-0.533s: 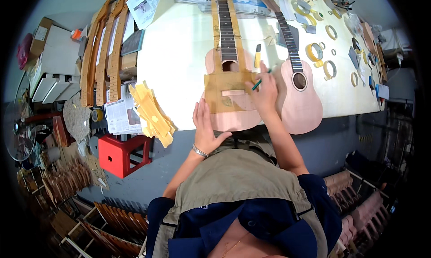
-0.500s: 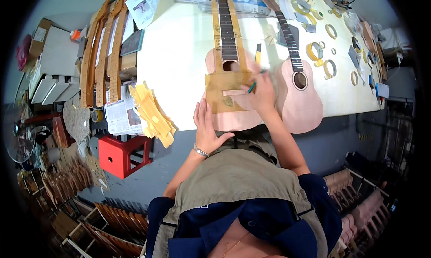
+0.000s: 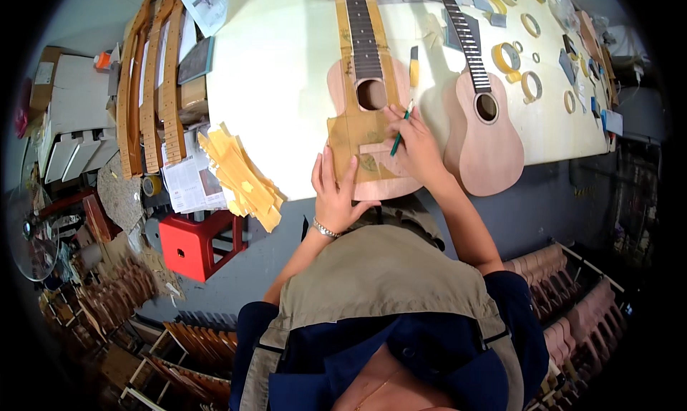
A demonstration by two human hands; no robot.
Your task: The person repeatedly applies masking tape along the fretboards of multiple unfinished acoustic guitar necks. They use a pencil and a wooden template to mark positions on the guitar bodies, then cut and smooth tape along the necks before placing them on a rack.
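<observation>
Ukulele body (image 3: 365, 124), unfinished pale wood, lies flat on the cream worktable (image 3: 279, 74) right in front of you, neck pointing away, its lower bout at the table's near edge. A tan paper template (image 3: 352, 142) is laid over the soundboard below the round soundhole.

Your left hand (image 3: 335, 192) rests open and flat, fingers spread, pressing on the template's lower left corner and the body's near edge; a metal bracelet (image 3: 325, 230) sits on that wrist. Your right hand (image 3: 415, 142) is closed around a green pencil (image 3: 398, 135), whose tip touches the template just below the soundhole.

Just to the right lies a second ukulele (image 3: 483, 128), also bare wood, close beside your right hand but apart from the first instrument. Between the two necks rests a yellow-handled tool (image 3: 413, 71). Several rolls of masking tape (image 3: 509, 56) are scattered over the far right of the table.

At the table's left edge a loose pile of yellow paper strips (image 3: 236, 175) hangs over the corner, above a red stool (image 3: 197, 243) on the floor. Curved wooden side pieces (image 3: 150, 81) lean further left.
</observation>
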